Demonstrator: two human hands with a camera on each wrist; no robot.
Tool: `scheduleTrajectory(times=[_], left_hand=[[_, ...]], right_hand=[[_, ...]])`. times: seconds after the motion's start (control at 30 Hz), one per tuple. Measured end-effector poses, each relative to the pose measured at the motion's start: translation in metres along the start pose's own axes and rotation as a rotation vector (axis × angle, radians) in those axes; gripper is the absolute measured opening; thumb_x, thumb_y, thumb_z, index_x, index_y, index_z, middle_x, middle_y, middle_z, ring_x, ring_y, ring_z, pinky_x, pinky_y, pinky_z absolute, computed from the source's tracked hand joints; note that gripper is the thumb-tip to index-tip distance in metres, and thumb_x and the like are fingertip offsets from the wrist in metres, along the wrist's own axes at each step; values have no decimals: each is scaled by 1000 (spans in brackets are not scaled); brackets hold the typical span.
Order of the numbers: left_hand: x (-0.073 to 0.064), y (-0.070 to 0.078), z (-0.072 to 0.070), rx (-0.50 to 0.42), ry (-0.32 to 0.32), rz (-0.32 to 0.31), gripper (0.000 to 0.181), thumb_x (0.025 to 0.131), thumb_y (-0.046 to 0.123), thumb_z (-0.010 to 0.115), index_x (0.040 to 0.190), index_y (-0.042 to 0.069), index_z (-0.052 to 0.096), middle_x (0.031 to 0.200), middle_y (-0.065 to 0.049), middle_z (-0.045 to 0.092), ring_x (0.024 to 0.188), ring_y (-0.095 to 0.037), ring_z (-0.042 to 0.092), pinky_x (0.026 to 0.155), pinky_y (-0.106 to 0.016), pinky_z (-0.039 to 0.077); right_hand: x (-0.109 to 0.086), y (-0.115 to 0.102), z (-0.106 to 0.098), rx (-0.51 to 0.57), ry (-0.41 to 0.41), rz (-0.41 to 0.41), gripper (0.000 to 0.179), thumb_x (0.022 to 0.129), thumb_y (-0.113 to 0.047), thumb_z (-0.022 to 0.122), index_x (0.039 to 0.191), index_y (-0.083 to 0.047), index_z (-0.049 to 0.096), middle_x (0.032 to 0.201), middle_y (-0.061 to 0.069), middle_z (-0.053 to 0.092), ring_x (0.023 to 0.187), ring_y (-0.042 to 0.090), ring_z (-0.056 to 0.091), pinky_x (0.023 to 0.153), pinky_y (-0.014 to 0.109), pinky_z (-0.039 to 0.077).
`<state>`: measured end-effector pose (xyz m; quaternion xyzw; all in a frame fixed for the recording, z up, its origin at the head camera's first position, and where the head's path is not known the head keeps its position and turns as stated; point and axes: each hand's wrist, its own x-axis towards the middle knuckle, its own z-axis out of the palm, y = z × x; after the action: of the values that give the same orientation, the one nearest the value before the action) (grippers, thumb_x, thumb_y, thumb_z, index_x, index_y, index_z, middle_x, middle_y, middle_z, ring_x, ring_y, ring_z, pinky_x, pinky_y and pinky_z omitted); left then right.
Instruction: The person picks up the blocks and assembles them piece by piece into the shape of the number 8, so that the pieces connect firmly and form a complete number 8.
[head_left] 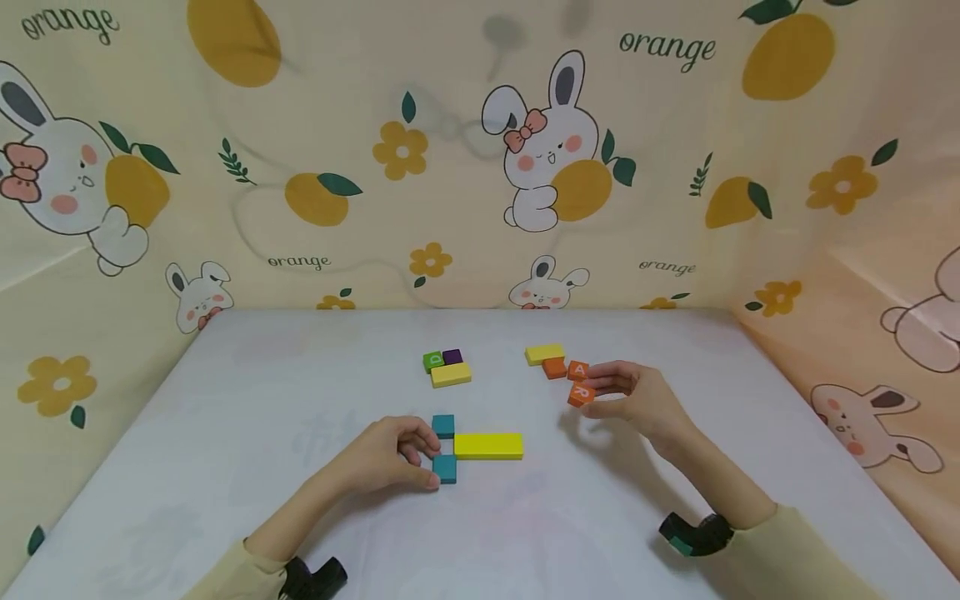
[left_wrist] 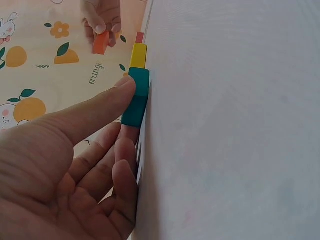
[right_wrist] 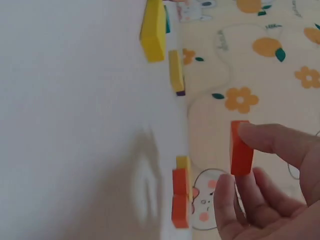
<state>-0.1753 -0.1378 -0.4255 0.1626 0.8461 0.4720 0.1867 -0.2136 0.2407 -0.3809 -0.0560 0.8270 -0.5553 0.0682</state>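
At the middle of the table, my left hand [head_left: 390, 454] has its thumb against the lower of two teal blocks [head_left: 445, 469], with curled fingers at its other side. The upper teal block [head_left: 443, 426] lies a small gap away. A long yellow block [head_left: 488, 447] extends to their right. My right hand [head_left: 637, 404] pinches an orange block [head_left: 580, 394] marked R between thumb and fingers, raised off the table in the right wrist view. Behind it on the table lie an orange block [head_left: 577, 370] marked A, another orange block [head_left: 554, 368] and a yellow block [head_left: 544, 355].
Farther back left of centre, a green block [head_left: 433, 361] marked D and a purple block [head_left: 452, 357] sit behind a yellow block [head_left: 451, 375]. A patterned cloth [head_left: 457, 200] stands behind the white table [head_left: 262, 400].
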Motion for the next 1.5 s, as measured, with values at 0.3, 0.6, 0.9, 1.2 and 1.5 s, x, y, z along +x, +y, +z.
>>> scheduleTrajectory(times=[0.3, 0.6, 0.9, 1.2, 1.5], left_hand=[[-2, -1, -1, -2, -5, 1, 41, 73, 29, 89, 103, 14, 66, 95, 5, 68, 83, -21, 57, 74, -34, 47], [-1, 0, 0, 3, -6, 21, 40, 74, 28, 89, 104, 14, 66, 95, 5, 68, 83, -21, 57, 74, -33, 47], [-2, 1, -1, -2, -3, 37, 40, 74, 27, 89, 104, 13, 66, 95, 5, 68, 83, -21, 57, 73, -33, 48], [-1, -2, -1, 0, -5, 42, 39, 74, 27, 89, 103, 14, 66, 94, 5, 68, 82, -20, 58, 74, -33, 49], [-1, 0, -1, 6, -11, 35, 39, 75, 27, 88, 104, 14, 67, 95, 6, 68, 83, -20, 58, 74, -33, 49]], right_hand=[[3, -6, 35, 10, -99, -54, 54, 71, -4, 88, 118, 5, 63, 105, 13, 68, 97, 28, 63, 80, 27, 52], [7, 1, 45, 92, -117, 29, 53, 73, -3, 86, 119, 7, 61, 106, 14, 68, 96, 29, 63, 81, 27, 53], [9, 9, 48, 70, -122, 26, 47, 74, -3, 86, 115, 6, 64, 102, 14, 68, 93, 29, 63, 80, 27, 52], [12, 13, 55, -32, -128, 5, 37, 74, -4, 85, 107, 0, 69, 98, 10, 69, 91, 26, 64, 80, 29, 52], [12, 12, 62, -85, -92, 25, 35, 71, -1, 87, 103, -4, 72, 96, 5, 70, 89, 23, 64, 80, 31, 52]])
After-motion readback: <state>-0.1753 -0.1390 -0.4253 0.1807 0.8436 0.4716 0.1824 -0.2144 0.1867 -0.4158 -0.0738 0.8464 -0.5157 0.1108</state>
